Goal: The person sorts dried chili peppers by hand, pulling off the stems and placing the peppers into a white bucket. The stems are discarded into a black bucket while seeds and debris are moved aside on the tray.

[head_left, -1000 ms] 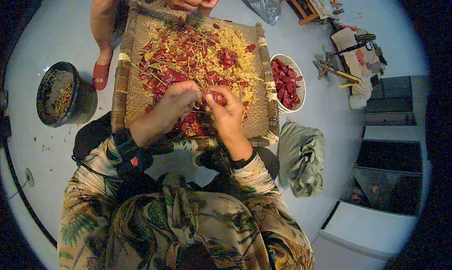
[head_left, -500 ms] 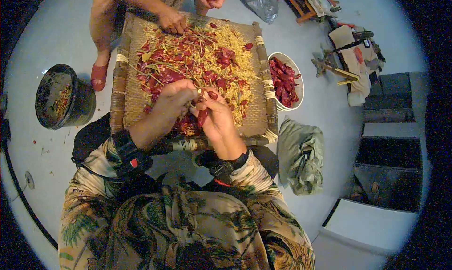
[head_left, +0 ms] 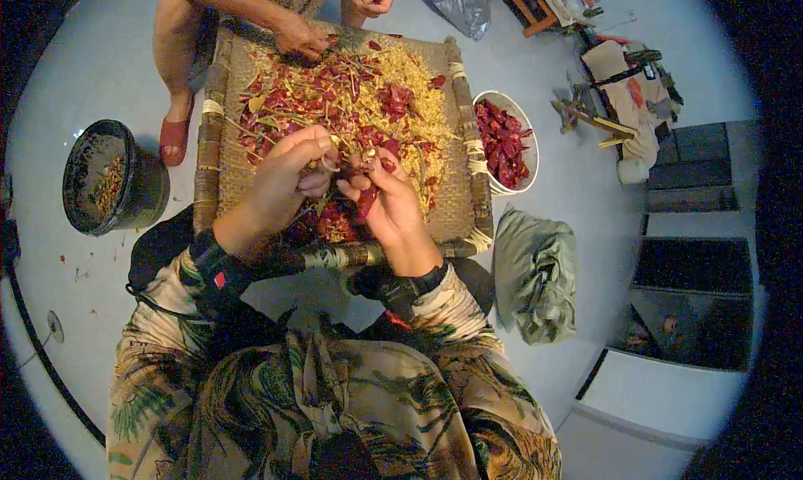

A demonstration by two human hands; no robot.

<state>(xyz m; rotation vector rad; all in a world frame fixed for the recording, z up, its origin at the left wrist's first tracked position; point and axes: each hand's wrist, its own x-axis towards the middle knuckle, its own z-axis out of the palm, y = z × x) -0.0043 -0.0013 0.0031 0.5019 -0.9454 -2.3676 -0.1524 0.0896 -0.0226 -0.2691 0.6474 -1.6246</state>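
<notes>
My right hand (head_left: 395, 208) is closed around torn pieces of dried red chili (head_left: 366, 202), held over the near part of a woven tray (head_left: 452, 191). Just left of it, my left hand (head_left: 280, 183) pinches a small pale curved piece that looks like a chili stem (head_left: 329, 165). A narrow gap separates the fingertips of both hands. Below them the tray carries red chili pieces (head_left: 396, 101), thin stems and a thick spread of yellow seeds (head_left: 418, 66). My hands hide part of this heap.
Across the tray, another person's hand (head_left: 301, 37) reaches into the chilies. A white bucket of red chilies (head_left: 503, 144) stands right, above a greenish sack (head_left: 535, 275). At left is a black bucket (head_left: 138, 175) with scraps inside. A grey plastic bag (head_left: 458, 3) lies at the back.
My hands, touching before, have come slightly apart, the left lifting a pale curved piece away. The chili pieces stay in my right hand. The other person's hand remains at the far edge.
</notes>
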